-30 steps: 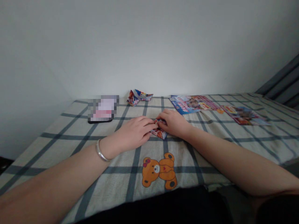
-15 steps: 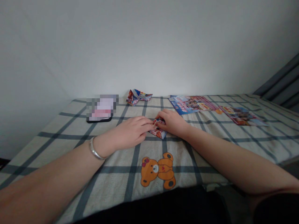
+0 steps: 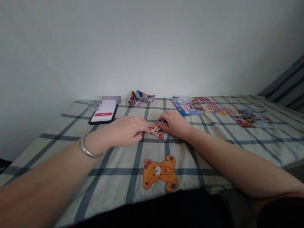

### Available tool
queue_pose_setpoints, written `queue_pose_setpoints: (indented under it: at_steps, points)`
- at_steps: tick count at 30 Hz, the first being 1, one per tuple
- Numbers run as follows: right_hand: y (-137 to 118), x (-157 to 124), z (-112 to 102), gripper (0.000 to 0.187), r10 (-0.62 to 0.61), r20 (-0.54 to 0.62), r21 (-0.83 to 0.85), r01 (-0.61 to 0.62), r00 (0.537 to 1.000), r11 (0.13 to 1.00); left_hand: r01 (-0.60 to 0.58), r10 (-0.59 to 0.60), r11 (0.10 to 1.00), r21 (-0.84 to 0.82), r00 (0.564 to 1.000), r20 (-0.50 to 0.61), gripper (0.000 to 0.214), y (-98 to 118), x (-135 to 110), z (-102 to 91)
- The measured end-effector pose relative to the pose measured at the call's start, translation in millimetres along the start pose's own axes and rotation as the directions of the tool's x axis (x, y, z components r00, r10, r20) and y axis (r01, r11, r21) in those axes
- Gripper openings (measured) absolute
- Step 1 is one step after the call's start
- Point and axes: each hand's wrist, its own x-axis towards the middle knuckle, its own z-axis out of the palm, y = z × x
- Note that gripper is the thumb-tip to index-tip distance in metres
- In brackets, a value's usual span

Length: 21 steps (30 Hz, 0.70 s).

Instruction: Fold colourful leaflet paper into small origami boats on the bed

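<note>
A small folded piece of printed paper [image 3: 161, 134], glossy with red, yellow and blue, lies on the checked cloth between my hands. My right hand [image 3: 177, 125] grips its right side, the thumb on top and the fingers curled over the far edge. My left hand [image 3: 127, 129], with a silver bangle on the wrist, reaches in from the left. Its fingers are stretched out, with the fingertips at the paper's left corner and the thumb lower and apart from it. Part of the paper is hidden under my right hand.
Against the wall stands a folded paper shape [image 3: 140, 98] in similar print. A phone [image 3: 103, 115] with a lit screen lies at the left. Flat printed sheets [image 3: 192, 106] and another printed sheet [image 3: 247, 117] lie at the right. The checked cloth [image 3: 114, 186] bears a printed bear.
My left hand has slid left along the paper, uncovering more of its yellow and red print. My right hand stays nearly in place on the paper.
</note>
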Motion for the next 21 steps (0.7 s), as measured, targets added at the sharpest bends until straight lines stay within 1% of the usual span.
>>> queue_pose_setpoints:
  at_steps: [3, 8, 13, 17, 21]
  points:
    - [-1, 0, 0, 0.024, 0.003, 0.003, 0.004, -0.003, 1.0, 1.0, -0.011, 0.011, 1.0, 0.015, 1.0, -0.027, 0.041, 1, 1, 3.1]
    - [-1, 0, 1, 0.025, 0.004, 0.002, 0.003, -0.004, 1.0, 1.0, -0.01, 0.015, 0.997, 0.07, 0.998, -0.063, 0.033, 6, 2, 8.9]
    - [0, 0, 2, 0.024, -0.007, -0.025, 0.017, 0.007, 1.0, 1.0, 0.002, 0.007, 0.997, 0.074, 0.993, -0.117, 0.042, 11, 0, 16.3]
    - [2, -1, 0, 0.024, -0.075, -0.073, 0.055, 0.079, 0.995, 0.995, -0.017, 0.026, 0.994, 0.112, 0.996, -0.082, 0.042, 15, 0, 19.4]
    - [3, -2, -2, 0.02, -0.136, -0.113, 0.098, 0.147, 0.984, 0.984, 0.048, -0.025, 0.973, 0.226, 0.994, -0.104, 0.045, 23, 4, 21.1]
